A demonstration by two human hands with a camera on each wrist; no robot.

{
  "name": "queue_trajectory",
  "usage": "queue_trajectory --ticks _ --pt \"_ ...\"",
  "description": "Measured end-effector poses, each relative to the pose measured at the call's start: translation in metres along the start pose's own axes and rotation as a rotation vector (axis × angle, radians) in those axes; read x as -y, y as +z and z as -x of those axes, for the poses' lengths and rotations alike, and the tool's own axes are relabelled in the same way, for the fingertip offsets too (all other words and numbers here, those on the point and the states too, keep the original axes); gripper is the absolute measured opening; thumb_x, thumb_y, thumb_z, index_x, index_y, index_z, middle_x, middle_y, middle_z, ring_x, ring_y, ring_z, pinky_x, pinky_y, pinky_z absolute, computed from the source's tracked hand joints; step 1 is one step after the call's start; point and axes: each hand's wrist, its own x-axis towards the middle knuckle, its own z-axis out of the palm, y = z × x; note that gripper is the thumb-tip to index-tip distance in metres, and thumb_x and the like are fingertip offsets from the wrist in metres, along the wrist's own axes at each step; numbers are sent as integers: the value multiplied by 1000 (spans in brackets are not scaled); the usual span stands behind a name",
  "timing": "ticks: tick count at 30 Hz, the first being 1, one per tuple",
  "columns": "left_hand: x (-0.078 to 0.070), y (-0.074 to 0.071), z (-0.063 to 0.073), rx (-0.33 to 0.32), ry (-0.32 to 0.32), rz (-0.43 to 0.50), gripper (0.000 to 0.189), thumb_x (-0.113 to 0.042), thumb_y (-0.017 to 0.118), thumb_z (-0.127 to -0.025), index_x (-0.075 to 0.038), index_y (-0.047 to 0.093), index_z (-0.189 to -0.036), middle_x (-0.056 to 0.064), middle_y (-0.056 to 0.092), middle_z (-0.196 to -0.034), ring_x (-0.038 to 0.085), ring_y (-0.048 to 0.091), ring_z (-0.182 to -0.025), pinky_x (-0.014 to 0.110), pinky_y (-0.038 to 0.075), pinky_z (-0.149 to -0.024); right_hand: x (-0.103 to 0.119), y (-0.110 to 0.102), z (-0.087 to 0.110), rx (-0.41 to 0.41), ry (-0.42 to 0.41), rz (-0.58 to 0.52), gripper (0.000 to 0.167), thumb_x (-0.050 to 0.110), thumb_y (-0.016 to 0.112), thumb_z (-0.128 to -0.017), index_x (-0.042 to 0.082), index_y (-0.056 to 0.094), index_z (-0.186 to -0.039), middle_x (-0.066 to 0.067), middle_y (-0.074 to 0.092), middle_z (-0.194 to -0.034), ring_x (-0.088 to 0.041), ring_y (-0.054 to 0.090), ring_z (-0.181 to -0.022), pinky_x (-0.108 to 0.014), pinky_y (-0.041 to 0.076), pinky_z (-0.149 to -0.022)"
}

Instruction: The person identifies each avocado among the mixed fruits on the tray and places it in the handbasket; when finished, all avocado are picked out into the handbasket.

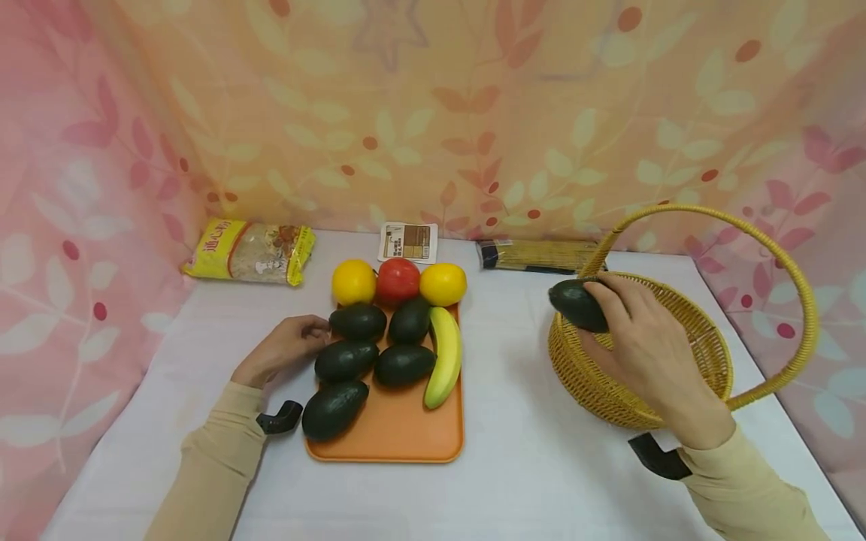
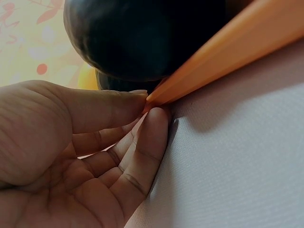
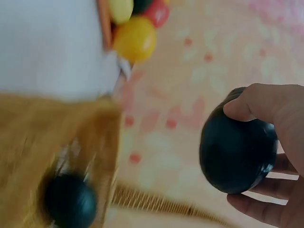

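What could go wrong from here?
1. The avocado in the right hand is near the basket rim; released now, it might catch the edge.
2. A second avocado lies in the basket; a drop could bruise both.
3. The left hand pinches the tray edge; a tug might roll the red fruit off.

Each smooth oval avocado [image 1: 576, 304] is dark green (very nearly black); the round woven basket [image 1: 575, 368], golden tan; the flat rectangular tray [image 1: 402, 430], orange; the curved banana [image 1: 446, 357], yellow. The peach-and-pink cloth backdrop [image 1: 568, 52] carries pale leaves [image 1: 585, 128], pink leaves [image 1: 93, 134] and reddish dots [image 1: 100, 311].
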Motion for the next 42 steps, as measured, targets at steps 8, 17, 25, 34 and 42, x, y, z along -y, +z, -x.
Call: queue_trajectory --ticks 8,17,25,34,42 --pt "-4 0 1 -7 4 11 39 -13 62 -92 6 56 -125 17 66 -106 21 58 -95 32 46 -87 -42 -2 44 150 199 55 68 18 80 -65 7 57 -128 -22 58 -117 -41 58 -98 -57 48 -78" --pt "-8 2 4 -14 10 18 39 -10 60 -91 10 55 -125 19 67 -106 22 60 -96 35 47 -89 -57 18 75 387 411 -16 66 21 84 -71 4 53 -127 -27 57 -118 -47 60 -94 -62 49 -71" --pt "-8 1 5 -10 -2 4 39 -12 61 -92 9 55 -125 18 68 -105 23 61 -96 36 47 -90 -61 27 81 450 470 -28 64 24 82 -74 5 52 -127 -26 59 -110 -43 62 -85 -56 50 -60" --pt "-8 1 5 -10 -5 16 41 -11 60 -92 10 54 -126 20 67 -106 23 61 -96 37 48 -90 -57 36 80 526 471 -93 63 27 79 -78 0 52 -128 -30 58 -123 -47 59 -103 -62 48 -79" --pt "-8 1 4 -11 9 15 40 -10 60 -91 10 54 -126 19 67 -106 21 60 -94 32 48 -85 -55 38 78 551 479 -101 65 30 78 -80 1 50 -132 -29 57 -124 -47 59 -104 -61 49 -78"
